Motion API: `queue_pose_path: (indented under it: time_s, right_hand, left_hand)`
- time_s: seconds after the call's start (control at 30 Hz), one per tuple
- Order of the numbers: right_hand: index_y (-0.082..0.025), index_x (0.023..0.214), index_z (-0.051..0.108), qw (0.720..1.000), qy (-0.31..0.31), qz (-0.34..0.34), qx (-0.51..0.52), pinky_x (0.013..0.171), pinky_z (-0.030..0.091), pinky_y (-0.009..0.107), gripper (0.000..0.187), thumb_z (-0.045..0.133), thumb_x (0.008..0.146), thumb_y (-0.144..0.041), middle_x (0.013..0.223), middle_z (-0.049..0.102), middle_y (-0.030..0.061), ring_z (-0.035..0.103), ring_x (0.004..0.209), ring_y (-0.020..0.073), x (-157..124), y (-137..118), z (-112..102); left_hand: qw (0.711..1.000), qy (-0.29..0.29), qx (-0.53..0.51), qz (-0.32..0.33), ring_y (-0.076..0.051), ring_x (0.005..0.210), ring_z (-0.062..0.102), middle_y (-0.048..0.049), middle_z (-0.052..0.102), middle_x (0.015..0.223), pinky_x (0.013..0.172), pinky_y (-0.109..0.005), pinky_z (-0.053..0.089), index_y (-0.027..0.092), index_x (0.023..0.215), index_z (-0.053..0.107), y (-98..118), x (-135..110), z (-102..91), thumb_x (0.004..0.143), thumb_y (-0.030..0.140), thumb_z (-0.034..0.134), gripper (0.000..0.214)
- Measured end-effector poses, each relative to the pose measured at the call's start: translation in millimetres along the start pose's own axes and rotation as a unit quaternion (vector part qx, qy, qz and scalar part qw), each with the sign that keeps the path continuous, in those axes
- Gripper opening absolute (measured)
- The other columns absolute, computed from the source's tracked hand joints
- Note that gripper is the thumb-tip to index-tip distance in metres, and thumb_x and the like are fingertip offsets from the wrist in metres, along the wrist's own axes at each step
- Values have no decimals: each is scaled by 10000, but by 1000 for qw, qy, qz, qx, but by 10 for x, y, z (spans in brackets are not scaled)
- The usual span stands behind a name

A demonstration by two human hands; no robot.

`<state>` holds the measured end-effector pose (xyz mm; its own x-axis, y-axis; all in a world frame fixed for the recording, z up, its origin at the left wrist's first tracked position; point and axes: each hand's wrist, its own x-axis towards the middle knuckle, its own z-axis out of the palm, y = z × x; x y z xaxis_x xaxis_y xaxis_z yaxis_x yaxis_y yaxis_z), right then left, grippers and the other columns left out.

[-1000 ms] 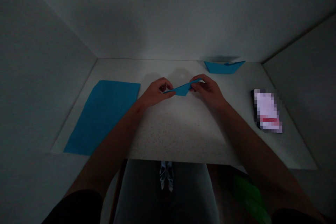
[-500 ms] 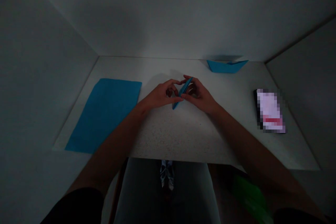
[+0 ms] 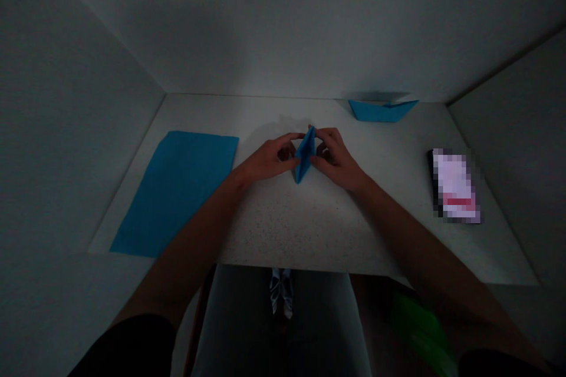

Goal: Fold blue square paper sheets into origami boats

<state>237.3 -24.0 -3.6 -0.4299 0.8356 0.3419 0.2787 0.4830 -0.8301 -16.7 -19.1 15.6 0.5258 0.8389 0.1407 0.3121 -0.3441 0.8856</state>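
The folded blue paper (image 3: 305, 152) is positioned between the hands, at the middle of the desk (image 3: 283, 232). The left hand (image 3: 270, 159) grips its left side with the fingers; the right hand (image 3: 339, 164) likewise grips its right side (the fold gapes between them). A blue paper boat (image 3: 381, 112) stands at the rear right.

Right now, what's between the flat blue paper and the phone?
In the head view, from the flat blue paper to the phone come the left hand, a small folded paper that both hands hold, then the right hand.
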Motion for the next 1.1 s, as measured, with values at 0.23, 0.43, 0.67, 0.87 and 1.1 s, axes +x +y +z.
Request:
queue_pose_path:
  time_s: [0.23,0.43,0.67,0.87,1.1]
  right_hand:
    - [-349,1390,678,997,79,5,-14,776,650,382,400,720,994,-387,1371,547,100,653,1027,238,37,-40,-34]
    - [-330,1112,768,992,122,8,-1,932,633,436,173,746,987,-448,1315,630,85,653,1200,276,84,-36,-127]
    - [-302,1134,771,991,97,37,83,863,605,392,289,761,969,-538,1056,716,45,695,941,216,109,-24,-132]
    - [-259,994,739,994,74,74,10,586,439,295,416,805,914,-662,726,601,-32,517,623,138,93,-72,-91]
    - [-256,842,739,995,89,43,-29,656,468,338,524,646,993,-749,746,636,9,549,681,172,124,-118,-126]
  left_hand:
    - [998,67,-3,18,-123,668,610,16,673,835,629,-248,493,238,1450,650,-34,25,-9,973,293,618,481]
    - [993,107,-55,3,-134,771,701,-30,746,955,752,-273,575,219,1259,739,-54,52,-29,964,216,580,335]
    - [991,119,-54,-21,-132,771,690,-10,735,922,731,-267,563,223,1104,714,-53,39,-38,887,403,838,307]
    - [988,116,-102,-9,-152,825,749,-21,752,997,727,-262,583,232,1261,631,-100,49,-15,839,443,892,539]
    - [994,106,-26,-16,-178,835,751,-52,791,874,788,-300,608,207,903,772,6,69,-60,1026,610,643,441]
